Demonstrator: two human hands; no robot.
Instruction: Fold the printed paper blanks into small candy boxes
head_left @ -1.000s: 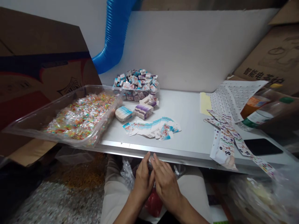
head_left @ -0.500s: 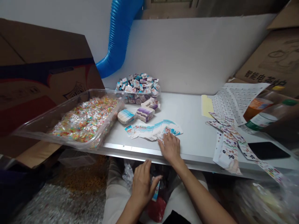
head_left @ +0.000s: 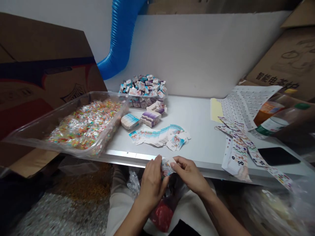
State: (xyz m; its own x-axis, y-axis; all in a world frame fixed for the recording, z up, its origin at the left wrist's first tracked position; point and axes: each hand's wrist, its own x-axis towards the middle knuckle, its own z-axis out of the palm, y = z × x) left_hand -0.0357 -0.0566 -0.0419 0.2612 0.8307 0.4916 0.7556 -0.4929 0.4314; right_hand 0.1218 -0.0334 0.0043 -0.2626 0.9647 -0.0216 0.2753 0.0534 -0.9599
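Observation:
Over my lap, just off the table's front edge, a small printed paper carton (head_left: 167, 166) is held between both hands. My left hand (head_left: 153, 182) grips its left side, and my right hand (head_left: 190, 174) pinches the right side between thumb and fingers. Beyond them on the table lies a fanned row of flat blue-and-white cartons (head_left: 159, 136), with a few loose at its right end. Behind the row are a blue-and-white stack (head_left: 130, 121) and a purple-and-white stack (head_left: 151, 118) of cartons.
To the left stands a clear plastic tray (head_left: 81, 151) of colourful candy packets (head_left: 86, 124). A clear container of small filled boxes (head_left: 142, 88) is at the back. Printed sheets (head_left: 246, 101), label strips (head_left: 237, 157), bottles (head_left: 273, 126) and a black phone (head_left: 279, 156) lie right.
My right hand has come back from the fanned row to my left hand, and both now hold a carton over my lap. The row's right end is more scattered.

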